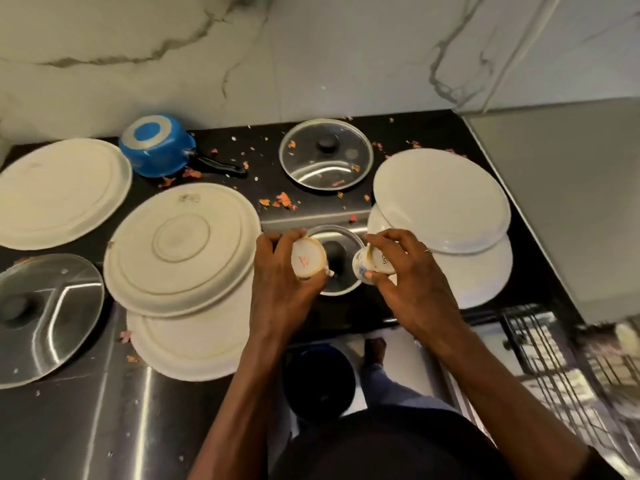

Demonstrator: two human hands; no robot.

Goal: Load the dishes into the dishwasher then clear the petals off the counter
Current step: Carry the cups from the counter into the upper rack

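Though obscured, left cup [308,260], right cup [363,266].

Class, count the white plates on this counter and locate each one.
5. The far-left plate lies alone; the centre-left top plate rests on the centre-left bottom plate; the right top plate rests on the right bottom plate. More may hide within the stacks.

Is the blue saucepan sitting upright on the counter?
No, the blue saucepan is upside down, its base facing up.
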